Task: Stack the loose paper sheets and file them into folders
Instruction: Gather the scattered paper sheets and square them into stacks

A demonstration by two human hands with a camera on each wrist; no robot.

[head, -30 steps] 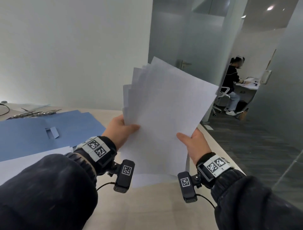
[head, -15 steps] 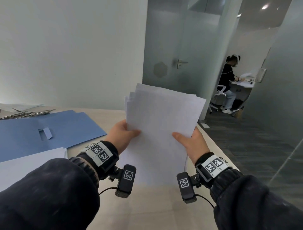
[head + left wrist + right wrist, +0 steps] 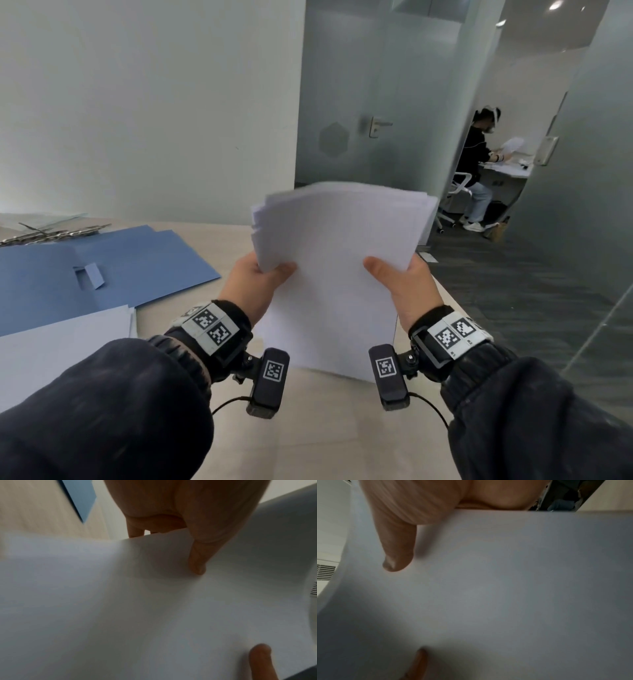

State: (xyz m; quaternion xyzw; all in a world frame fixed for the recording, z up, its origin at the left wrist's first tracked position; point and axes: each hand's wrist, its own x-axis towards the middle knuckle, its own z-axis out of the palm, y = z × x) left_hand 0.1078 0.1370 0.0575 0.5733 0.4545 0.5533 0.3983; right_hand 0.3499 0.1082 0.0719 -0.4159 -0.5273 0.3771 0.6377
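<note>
I hold a stack of white paper sheets (image 3: 335, 260) upright over the table, its bottom edge near or on the tabletop. My left hand (image 3: 260, 277) grips the stack's left side, thumb on the front. On the opposite side my right hand (image 3: 404, 281) grips it the same way. The sheets' top edges are nearly even, slightly fanned at the upper left. In the left wrist view the paper (image 3: 137, 608) fills the picture under my thumb (image 3: 197, 563). The right wrist view shows the paper (image 3: 505, 588) and my thumb (image 3: 397, 555). An open blue folder (image 3: 102, 274) lies flat to the left.
More white sheets (image 3: 61, 349) lie at the near left, overlapping the folder. Metal binder clips or fasteners (image 3: 51, 233) sit at the table's far left. The table's right edge (image 3: 445, 298) is close beside my right hand. A seated person (image 3: 479, 171) works far off past the glass door.
The fanned, tilted sheets have been brought down and squared into a nearly even stack. Both hands kept their hold and moved lower, toward the table.
</note>
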